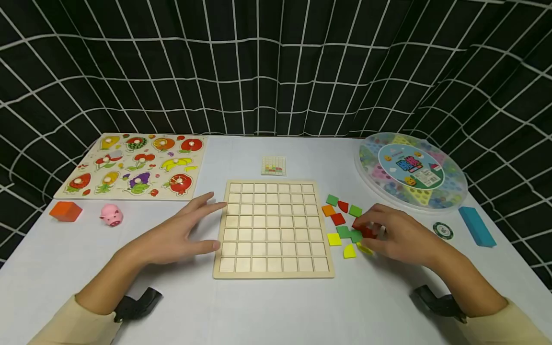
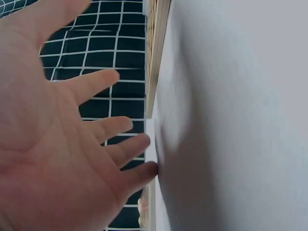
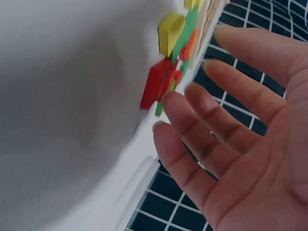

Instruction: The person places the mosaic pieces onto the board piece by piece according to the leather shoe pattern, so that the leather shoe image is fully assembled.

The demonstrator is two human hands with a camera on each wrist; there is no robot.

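A wooden grid board [image 1: 273, 275] with bare square cells lies in the middle of the white table. My left hand [image 1: 185, 234] is spread at its left edge, fingertips and thumb right by the rim; in the left wrist view the palm [image 2: 53, 144] holds nothing. To the right of the board lie small flat pieces: green squares [image 1: 343, 232], an orange square [image 1: 328, 211], a yellow square [image 1: 334, 239] and yellow and red quarter-rounds [image 1: 350, 251]. Over red pieces [image 1: 368, 233] hovers my right hand [image 1: 396, 235], fingers loosely bent and apart, partly hiding them.
Behind the board is a small pattern card [image 1: 273, 166]. A fruit puzzle board [image 1: 138, 167], an orange block [image 1: 65, 211] and a pink pig [image 1: 111, 215] stand on the left. Rightward are a round clear bead box [image 1: 366, 175], a round chip [image 1: 442, 231] and a blue block [image 1: 477, 227].
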